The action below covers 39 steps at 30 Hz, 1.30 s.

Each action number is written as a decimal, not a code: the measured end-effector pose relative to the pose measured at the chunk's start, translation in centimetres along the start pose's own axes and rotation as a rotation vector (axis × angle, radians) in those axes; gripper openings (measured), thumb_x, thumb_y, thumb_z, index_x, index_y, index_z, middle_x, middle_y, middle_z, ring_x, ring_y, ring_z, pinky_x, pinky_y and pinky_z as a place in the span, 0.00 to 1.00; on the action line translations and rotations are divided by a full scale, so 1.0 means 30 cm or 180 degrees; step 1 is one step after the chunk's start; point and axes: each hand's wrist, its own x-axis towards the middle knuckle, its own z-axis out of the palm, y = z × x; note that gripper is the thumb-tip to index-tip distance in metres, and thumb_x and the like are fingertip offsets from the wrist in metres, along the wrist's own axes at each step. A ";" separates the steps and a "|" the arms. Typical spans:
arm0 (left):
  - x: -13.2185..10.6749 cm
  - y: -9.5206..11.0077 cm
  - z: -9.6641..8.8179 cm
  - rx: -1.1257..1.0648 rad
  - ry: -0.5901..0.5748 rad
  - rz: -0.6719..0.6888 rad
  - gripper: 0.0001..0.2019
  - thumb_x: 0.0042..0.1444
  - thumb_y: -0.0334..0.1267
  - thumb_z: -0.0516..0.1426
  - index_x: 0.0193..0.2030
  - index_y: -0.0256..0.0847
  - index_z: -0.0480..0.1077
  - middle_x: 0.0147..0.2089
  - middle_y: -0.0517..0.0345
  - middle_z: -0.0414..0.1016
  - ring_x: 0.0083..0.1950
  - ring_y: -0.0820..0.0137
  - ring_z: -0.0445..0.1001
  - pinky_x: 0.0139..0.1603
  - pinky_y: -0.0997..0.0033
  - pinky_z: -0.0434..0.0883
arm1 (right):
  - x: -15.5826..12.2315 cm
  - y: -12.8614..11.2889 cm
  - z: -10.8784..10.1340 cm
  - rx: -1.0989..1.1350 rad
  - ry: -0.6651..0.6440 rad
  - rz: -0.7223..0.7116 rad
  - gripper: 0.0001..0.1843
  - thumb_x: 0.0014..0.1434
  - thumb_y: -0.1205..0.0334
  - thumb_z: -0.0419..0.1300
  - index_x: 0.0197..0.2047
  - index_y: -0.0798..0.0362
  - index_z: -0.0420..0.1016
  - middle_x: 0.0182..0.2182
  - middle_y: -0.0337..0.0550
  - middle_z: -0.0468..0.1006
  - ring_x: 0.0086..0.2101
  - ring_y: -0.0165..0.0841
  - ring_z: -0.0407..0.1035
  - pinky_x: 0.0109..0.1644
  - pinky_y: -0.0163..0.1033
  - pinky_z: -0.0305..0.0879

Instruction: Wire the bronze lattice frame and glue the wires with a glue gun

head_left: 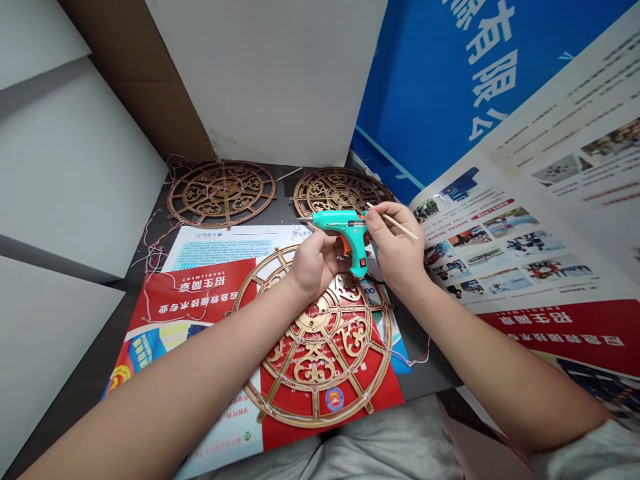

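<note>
A turquoise hot glue gun (345, 230) is held above the nearest ornamental wheel, its nozzle pointing left. My left hand (317, 260) is closed around the gun near its orange trigger. At the gun's rear end, my right hand (397, 243) is closed with a thin wooden stick (403, 227) between its fingers; whether it also grips the gun is hard to see. Below both hands lies the round, gold-brown openwork wheel (315, 370), with thin wires along its rings. My left forearm and hand hide part of it.
Two similar wheels, one at back left (223, 193) and one at back right (325, 190), lie on the dark table (430, 373). Printed red and white leaflets (200, 293) lie under the near wheel. Loose wires (155, 250) trail at left. White panels (270, 80) and a blue printed board (415, 87) stand around.
</note>
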 end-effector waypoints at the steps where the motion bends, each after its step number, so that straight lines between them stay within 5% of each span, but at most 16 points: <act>1: 0.000 0.000 0.001 0.0000 0.0012 0.0007 0.18 0.54 0.39 0.51 0.47 0.34 0.71 0.44 0.50 0.78 0.43 0.70 0.76 0.55 0.58 0.78 | -0.002 -0.001 0.002 -0.0018 0.0019 0.0010 0.13 0.60 0.51 0.70 0.42 0.48 0.76 0.32 0.35 0.76 0.29 0.26 0.71 0.32 0.34 0.72; 16: -0.007 -0.008 0.007 0.0145 0.0050 0.0159 0.16 0.58 0.45 0.55 0.46 0.34 0.72 0.44 0.52 0.77 0.40 0.76 0.74 0.49 0.72 0.76 | 0.003 0.004 -0.004 -0.0052 0.0090 -0.0033 0.14 0.60 0.49 0.70 0.42 0.47 0.75 0.34 0.36 0.76 0.31 0.26 0.72 0.33 0.34 0.73; 24: 0.003 -0.021 -0.004 0.0350 -0.0036 0.0285 0.35 0.60 0.70 0.52 0.59 0.43 0.71 0.47 0.50 0.78 0.48 0.72 0.78 0.51 0.73 0.77 | -0.020 -0.040 0.012 -0.0174 -0.0055 -0.0110 0.15 0.59 0.49 0.71 0.43 0.48 0.74 0.32 0.36 0.76 0.28 0.27 0.71 0.29 0.36 0.71; 39: 0.008 -0.028 0.006 0.0416 0.0301 0.0440 0.33 0.58 0.69 0.56 0.54 0.41 0.72 0.44 0.52 0.78 0.46 0.72 0.79 0.50 0.73 0.79 | -0.033 -0.052 0.015 -0.0341 -0.0119 -0.0292 0.13 0.61 0.50 0.70 0.43 0.47 0.75 0.32 0.36 0.75 0.28 0.28 0.72 0.29 0.36 0.70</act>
